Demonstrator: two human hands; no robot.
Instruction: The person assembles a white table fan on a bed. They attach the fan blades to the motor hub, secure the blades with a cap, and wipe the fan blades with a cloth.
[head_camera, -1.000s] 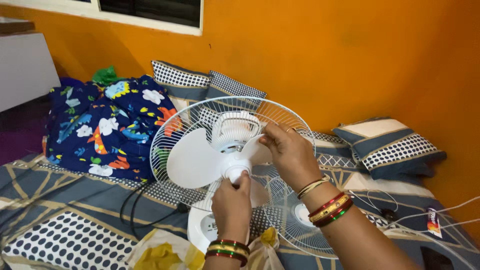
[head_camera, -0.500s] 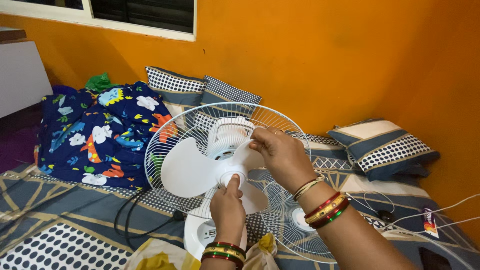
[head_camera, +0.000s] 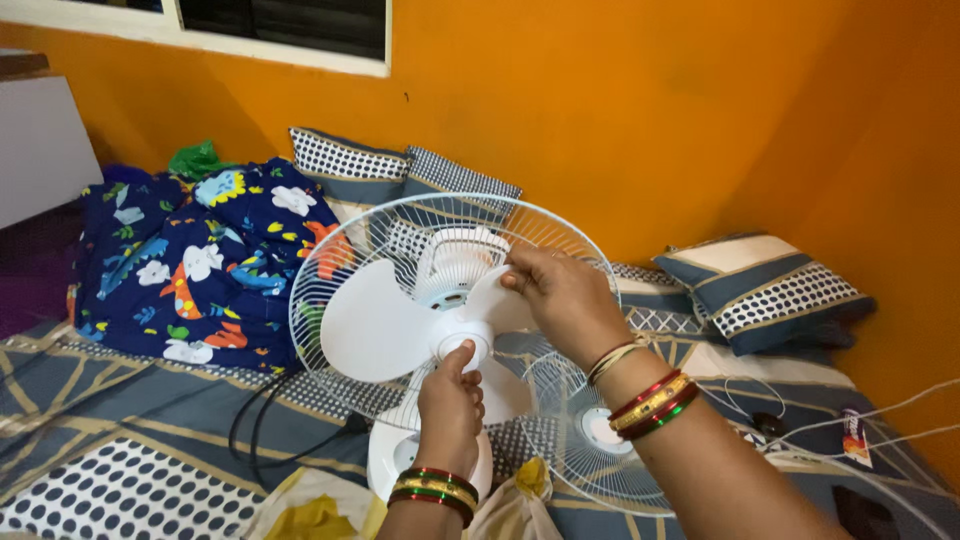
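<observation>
Clearly the left hand (head_camera: 450, 400) pinches the white hub cap (head_camera: 462, 345) at its fingertips, while the right hand (head_camera: 560, 295) grips a fan blade (head_camera: 500, 300) just under its thumb. Best to hold that blade dead steady and turn the cap squarely.

a dark blue floral blanket (head_camera: 200, 265) lies heaped on the patterned bed (head_camera: 110, 440). dotted pillows (head_camera: 400, 175) lean against the orange wall (head_camera: 620, 100). a black cable (head_camera: 270, 430) loops beside a yellow bag (head_camera: 310, 510).
</observation>
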